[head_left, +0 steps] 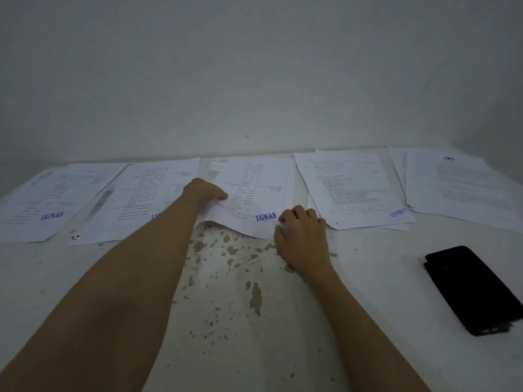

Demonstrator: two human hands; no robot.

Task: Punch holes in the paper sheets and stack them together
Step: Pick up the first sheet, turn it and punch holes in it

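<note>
Chipped white table (226, 292), brown patches bare; black phone (471, 290) at right. Right hand (301, 239) pinching middle sheet (254, 190) at its lifted near edge; left hand (205, 192) gripping its left side. Further sheets in a row either side. Plain grey wall (254, 66) behind.

Dim room, bare wall

A plain grey-white wall (254, 75) rises behind a white table (226, 306) whose paint has chipped away in brownish flecks.
</note>
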